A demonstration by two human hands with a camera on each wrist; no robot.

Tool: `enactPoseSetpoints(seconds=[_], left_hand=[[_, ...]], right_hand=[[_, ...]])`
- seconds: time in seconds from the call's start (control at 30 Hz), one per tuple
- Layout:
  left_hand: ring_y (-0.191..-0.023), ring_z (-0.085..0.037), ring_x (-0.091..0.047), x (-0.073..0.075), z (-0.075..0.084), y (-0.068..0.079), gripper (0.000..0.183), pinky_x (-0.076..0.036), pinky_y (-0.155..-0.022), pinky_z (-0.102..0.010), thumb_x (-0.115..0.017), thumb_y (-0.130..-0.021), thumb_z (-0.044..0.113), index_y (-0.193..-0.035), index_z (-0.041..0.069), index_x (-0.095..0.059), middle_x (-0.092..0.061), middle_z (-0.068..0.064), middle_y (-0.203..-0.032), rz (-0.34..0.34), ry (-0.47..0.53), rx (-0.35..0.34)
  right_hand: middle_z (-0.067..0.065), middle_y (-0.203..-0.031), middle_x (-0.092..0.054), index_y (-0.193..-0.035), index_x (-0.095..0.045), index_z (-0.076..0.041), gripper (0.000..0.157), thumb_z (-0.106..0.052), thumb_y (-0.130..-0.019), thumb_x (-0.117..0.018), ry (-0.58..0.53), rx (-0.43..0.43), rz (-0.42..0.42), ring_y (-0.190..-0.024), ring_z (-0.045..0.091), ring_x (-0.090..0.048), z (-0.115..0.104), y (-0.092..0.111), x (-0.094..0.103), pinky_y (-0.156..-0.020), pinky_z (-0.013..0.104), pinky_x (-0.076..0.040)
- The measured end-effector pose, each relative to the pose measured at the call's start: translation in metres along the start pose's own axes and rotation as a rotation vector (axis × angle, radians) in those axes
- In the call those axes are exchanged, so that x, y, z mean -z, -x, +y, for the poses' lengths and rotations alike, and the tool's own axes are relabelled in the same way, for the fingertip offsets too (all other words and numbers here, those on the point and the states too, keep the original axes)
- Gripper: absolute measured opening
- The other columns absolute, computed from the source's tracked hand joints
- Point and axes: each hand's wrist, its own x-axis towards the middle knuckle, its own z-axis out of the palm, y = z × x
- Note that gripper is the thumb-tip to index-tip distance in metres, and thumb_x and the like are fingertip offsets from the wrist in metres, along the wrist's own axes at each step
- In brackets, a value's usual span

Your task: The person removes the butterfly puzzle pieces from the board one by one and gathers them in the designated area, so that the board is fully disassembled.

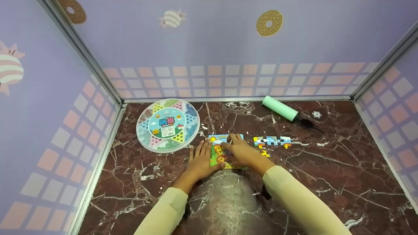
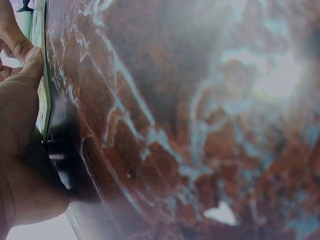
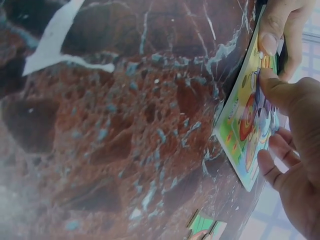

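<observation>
A colourful jigsaw puzzle board [image 1: 215,160] lies flat on the dark red marble table, with blue sky at its far side and green and yellow nearer. My left hand [image 1: 199,164] rests along its left edge, fingers straight, the thumb on the near edge. Over the right half of the board is my right hand [image 1: 240,152], hiding much of the picture. In the right wrist view, its thumb [image 3: 274,89] presses on the board while the other fingers are spread and loosely bent. Whether a piece lies beneath that thumb cannot be made out.
Right of the board lie a row of blue puzzle pieces [image 1: 271,141] and a yellow piece [image 1: 265,153]. A round Chinese checkers box [image 1: 168,125] stands left. Farther back are a mint-green roller [image 1: 280,108] with a black end and a small round chip [image 1: 316,114]. Patterned walls enclose the table.
</observation>
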Motion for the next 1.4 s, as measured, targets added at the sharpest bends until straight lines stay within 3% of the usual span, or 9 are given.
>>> enactPoseSetpoints(seconds=[0.27,0.47,0.83,1.1,1.4], left_hand=[[-0.175,-0.037,-0.011,0.002,0.001,0.0,0.115,0.002,-0.138,-0.069,-0.063,-0.097,0.079,-0.177,0.007,-0.021,-0.014,-0.013,-0.187,-0.008,0.006,-0.001],[-0.175,-0.038,-0.01,0.005,0.002,0.001,0.115,0.003,-0.138,-0.069,-0.063,-0.097,0.078,-0.177,0.007,-0.021,-0.014,-0.013,-0.187,-0.018,0.006,-0.003],[-0.175,-0.038,-0.009,0.005,0.002,0.001,0.114,0.003,-0.138,-0.069,-0.064,-0.099,0.077,-0.177,0.006,-0.019,-0.012,-0.014,-0.188,-0.028,0.01,0.004],[-0.175,-0.038,-0.009,0.005,0.002,0.002,0.115,0.002,-0.138,-0.069,-0.061,-0.099,0.079,-0.177,0.006,-0.02,-0.013,-0.013,-0.187,-0.024,0.012,-0.002],[-0.175,-0.038,-0.01,0.002,0.001,0.001,0.115,0.002,-0.138,-0.069,-0.063,-0.098,0.078,-0.177,0.007,-0.02,-0.015,-0.013,-0.187,-0.004,0.014,-0.002]], right_hand=[[0.026,-0.141,-0.06,-0.144,-0.072,-0.009,0.042,-0.023,-0.104,-0.078,0.013,0.088,0.101,-0.124,0.041,-0.058,0.005,0.01,-0.003,-0.102,0.06,-0.058],[0.025,-0.145,-0.062,-0.137,-0.076,-0.011,0.037,-0.023,-0.103,-0.08,0.038,0.074,0.16,-0.126,0.041,-0.06,0.008,0.017,-0.004,-0.101,0.059,-0.059],[0.02,-0.149,-0.064,-0.129,-0.079,-0.011,0.033,-0.029,-0.102,-0.082,0.003,0.032,0.216,-0.136,0.04,-0.059,0.026,0.037,0.0,-0.112,0.06,-0.056],[0.024,-0.142,-0.066,-0.117,-0.08,-0.006,0.029,-0.022,-0.094,-0.089,0.016,0.08,0.317,-0.125,0.041,-0.062,0.04,0.051,0.001,-0.107,0.058,-0.058],[0.022,-0.14,-0.066,-0.115,-0.079,-0.007,0.028,-0.021,-0.093,-0.09,0.001,0.047,0.333,-0.125,0.041,-0.064,0.055,0.072,0.004,-0.109,0.059,-0.057]])
